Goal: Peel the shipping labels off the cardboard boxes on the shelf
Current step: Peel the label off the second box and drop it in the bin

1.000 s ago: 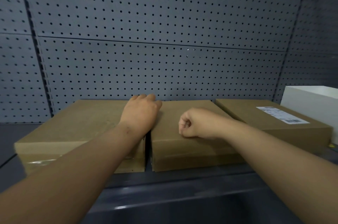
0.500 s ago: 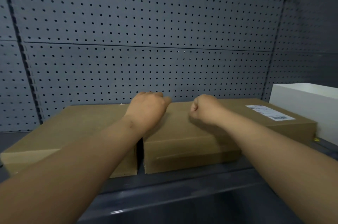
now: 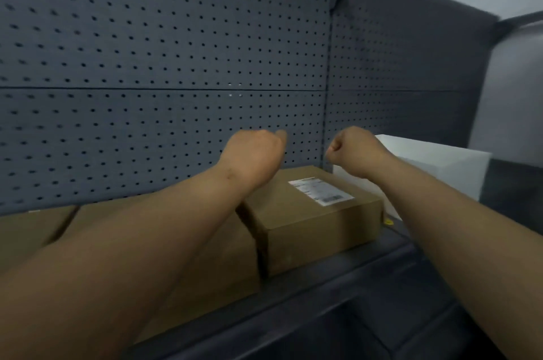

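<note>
Label on the box looks thin and tearable: lift a corner, peel slowly. Your left hand and right hand are fisted, empty.

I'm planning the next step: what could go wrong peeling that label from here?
The label lies flat on the box with no lifted corner showing, so it might tear or strip cardboard. The left hand and right hand hover fisted, not touching it; a closed-fingered reach could just shove the box.
</note>
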{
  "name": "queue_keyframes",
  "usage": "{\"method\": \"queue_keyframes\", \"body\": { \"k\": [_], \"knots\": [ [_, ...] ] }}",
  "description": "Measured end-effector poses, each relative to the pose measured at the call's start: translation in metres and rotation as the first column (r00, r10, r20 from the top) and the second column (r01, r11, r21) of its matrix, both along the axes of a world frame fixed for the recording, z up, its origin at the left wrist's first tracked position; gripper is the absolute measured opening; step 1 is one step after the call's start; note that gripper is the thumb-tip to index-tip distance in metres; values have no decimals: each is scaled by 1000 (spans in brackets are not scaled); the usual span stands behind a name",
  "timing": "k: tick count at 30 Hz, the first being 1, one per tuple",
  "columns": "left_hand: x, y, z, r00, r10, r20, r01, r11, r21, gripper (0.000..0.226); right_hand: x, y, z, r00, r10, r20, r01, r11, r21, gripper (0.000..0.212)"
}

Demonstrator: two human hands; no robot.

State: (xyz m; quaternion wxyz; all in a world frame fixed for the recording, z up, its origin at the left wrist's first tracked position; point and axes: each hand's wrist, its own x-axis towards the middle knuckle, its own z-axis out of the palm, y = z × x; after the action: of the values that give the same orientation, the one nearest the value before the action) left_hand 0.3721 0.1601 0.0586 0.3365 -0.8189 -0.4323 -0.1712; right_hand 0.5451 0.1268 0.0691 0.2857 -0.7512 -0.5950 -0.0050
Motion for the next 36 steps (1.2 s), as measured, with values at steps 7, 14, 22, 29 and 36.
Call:
{"method": "queue_keyframes", "body": {
  "k": [7, 14, 22, 29, 36],
  "knots": [
    [149, 28, 15, 985, -158, 66, 165, 978, -125, 12, 127, -1, 12, 993, -116, -9, 116, 993, 11, 21],
    [267, 55, 11, 946, -234, 226, 283, 934, -219, 15, 232, 25, 11, 967, -240, -88, 246, 968, 56, 40],
    [333, 85, -1, 937, -140, 319, 259, 893, -368, 26, 283, 53, -6, 955, -282, -89, 286, 958, 37, 23],
    [361, 104, -9, 954, -175, 245, 270, 857, -440, 64, 301, 67, -6, 967, -252, -50, 253, 967, 29, 16],
    [365, 104, -8, 971, -194, 138, 236, 869, -435, 60, 307, 71, -7, 972, -230, -36, 232, 972, 46, 23]
  ]
}}
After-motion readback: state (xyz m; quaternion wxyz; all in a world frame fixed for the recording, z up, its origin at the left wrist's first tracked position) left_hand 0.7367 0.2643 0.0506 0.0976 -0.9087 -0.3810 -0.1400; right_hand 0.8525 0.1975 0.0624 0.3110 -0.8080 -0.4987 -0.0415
